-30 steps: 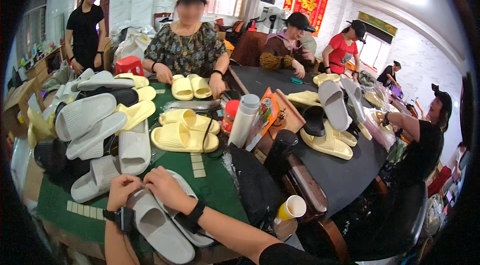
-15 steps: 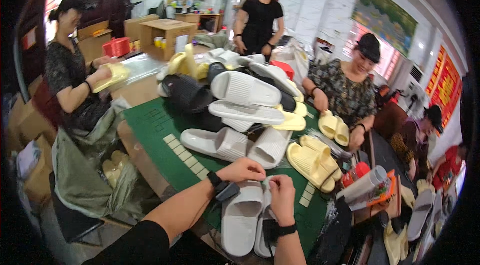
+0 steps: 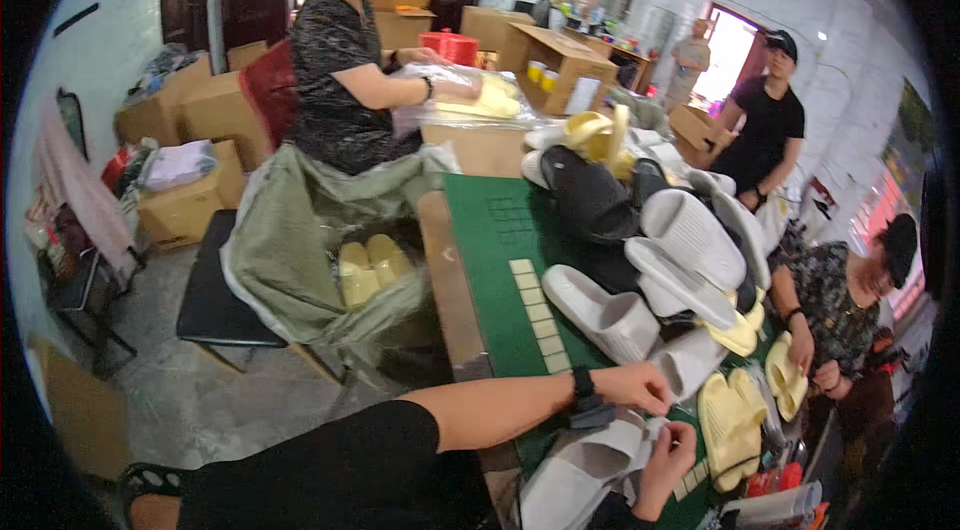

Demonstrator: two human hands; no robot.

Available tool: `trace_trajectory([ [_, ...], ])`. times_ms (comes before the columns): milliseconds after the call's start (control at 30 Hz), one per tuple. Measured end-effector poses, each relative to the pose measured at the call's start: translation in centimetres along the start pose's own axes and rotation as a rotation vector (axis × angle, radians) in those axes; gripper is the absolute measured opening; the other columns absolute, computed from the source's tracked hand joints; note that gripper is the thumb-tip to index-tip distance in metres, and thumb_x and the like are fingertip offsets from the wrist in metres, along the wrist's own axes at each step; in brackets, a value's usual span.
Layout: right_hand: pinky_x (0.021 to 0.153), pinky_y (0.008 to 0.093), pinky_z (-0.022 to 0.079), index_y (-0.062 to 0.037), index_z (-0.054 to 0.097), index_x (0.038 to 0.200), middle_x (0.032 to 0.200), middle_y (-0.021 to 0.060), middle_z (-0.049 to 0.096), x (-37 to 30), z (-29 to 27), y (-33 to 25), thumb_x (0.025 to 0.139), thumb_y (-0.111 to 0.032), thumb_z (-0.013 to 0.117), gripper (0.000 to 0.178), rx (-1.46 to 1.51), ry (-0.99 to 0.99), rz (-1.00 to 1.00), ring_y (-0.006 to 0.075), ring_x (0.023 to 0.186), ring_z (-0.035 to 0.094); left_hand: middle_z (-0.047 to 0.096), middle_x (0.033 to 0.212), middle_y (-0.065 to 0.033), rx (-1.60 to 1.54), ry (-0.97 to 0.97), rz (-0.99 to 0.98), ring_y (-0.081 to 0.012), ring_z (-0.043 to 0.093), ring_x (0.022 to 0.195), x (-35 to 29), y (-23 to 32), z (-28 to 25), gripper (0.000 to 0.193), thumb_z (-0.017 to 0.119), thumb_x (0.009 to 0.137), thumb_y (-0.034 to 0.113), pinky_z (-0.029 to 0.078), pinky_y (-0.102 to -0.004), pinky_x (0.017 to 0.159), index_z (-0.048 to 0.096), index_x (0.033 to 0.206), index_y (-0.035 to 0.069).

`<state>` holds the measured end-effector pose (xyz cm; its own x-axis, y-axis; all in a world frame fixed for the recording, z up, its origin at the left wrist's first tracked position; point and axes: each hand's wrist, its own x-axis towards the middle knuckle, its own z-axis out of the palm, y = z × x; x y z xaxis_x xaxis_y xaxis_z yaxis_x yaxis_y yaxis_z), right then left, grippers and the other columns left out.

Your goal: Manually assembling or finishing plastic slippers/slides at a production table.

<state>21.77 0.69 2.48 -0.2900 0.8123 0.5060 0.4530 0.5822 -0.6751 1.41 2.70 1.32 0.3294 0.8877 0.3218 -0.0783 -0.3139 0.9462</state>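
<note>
My left hand [image 3: 638, 389], with a dark band and small device at its wrist, is closed in a pinch over the toe end of a pair of light grey slide slippers [image 3: 572, 470]. Close beside it, my right hand [image 3: 667, 462] pinches at the same spot. A small pale bit shows between the fingertips, too small to name. Just beyond my hands lie another grey pair [image 3: 603, 312] and a ribbed yellow pair [image 3: 731, 422] on the green table mat [image 3: 487, 220]. The grey slippers are partly hidden by my hands.
A heap of grey, black and yellow slippers [image 3: 693, 236] covers the table's middle. Left of the table stand a lined sack [image 3: 290, 240] holding yellow slippers and a black stool [image 3: 215, 285]. Co-workers handle yellow slippers at far left and at right. A clear cylinder [image 3: 775, 507] lies near right.
The view has swung left, so table and heap sit further right. My hands stay together over the grey slippers. The far-left person's yellow slippers now lie on clear plastic.
</note>
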Motion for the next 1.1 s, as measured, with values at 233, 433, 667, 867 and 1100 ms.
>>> trace_trajectory([
  [233,0.06,0.0291,0.041,0.0017,0.055,0.089,0.076,0.0069,0.054,-0.1,0.4,-0.8,0.087,0.0,0.058,0.004,0.015,-0.012,0.024,0.0139,0.066,0.048,0.068,0.08,-0.0021,0.003,-0.016,0.029,-0.0081,0.059,0.072,-0.6,0.1,-0.2,0.016,0.072,0.085,0.015,0.048,-0.0253,0.067,0.07,0.09,-0.001],
  [433,0.061,0.0286,0.042,0.002,0.056,0.089,0.077,0.0076,0.056,-0.2,-0.2,-1.5,0.086,0.0,0.059,0.004,0.007,-0.028,-0.039,0.0148,0.068,0.05,0.07,0.081,-0.0029,0.052,-0.013,0.033,-0.0085,0.06,0.074,-0.5,0.1,0.3,0.017,0.07,0.085,0.015,0.05,-0.0256,0.066,0.07,0.091,-0.002],
  [667,0.068,0.0342,0.045,0.0027,0.058,0.089,0.084,0.0141,0.057,0.2,0.2,-2.6,0.084,0.001,0.061,0.006,0.035,-0.01,0.03,0.0255,0.074,0.055,0.07,0.083,-0.0033,0.091,-0.026,-0.039,-0.0081,0.061,0.076,-0.7,-0.1,-0.8,0.018,0.071,0.085,0.015,0.051,-0.0252,0.071,0.07,0.092,-0.002],
  [867,0.067,0.0343,0.045,0.0019,0.059,0.089,0.085,0.0134,0.058,0.0,0.0,-1.6,0.083,0.002,0.063,0.008,0.016,-0.022,0.041,0.0257,0.074,0.055,0.07,0.084,-0.0021,0.065,-0.073,-0.035,-0.007,0.061,0.077,-0.5,0.0,-0.2,0.016,0.072,0.086,0.013,0.05,-0.0242,0.071,0.07,0.093,-0.002],
  [1100,0.068,0.0345,0.046,-0.0001,0.061,0.092,0.086,0.0124,0.058,-0.1,-0.2,-2.1,0.082,0.004,0.062,0.011,-0.002,-0.02,-0.01,0.0254,0.078,0.057,0.07,0.087,-0.0033,0.088,-0.023,-0.116,-0.0083,0.062,0.081,-0.7,0.7,-0.2,0.017,0.069,0.088,0.014,0.051,-0.0257,0.074,0.069,0.096,-0.001],
])
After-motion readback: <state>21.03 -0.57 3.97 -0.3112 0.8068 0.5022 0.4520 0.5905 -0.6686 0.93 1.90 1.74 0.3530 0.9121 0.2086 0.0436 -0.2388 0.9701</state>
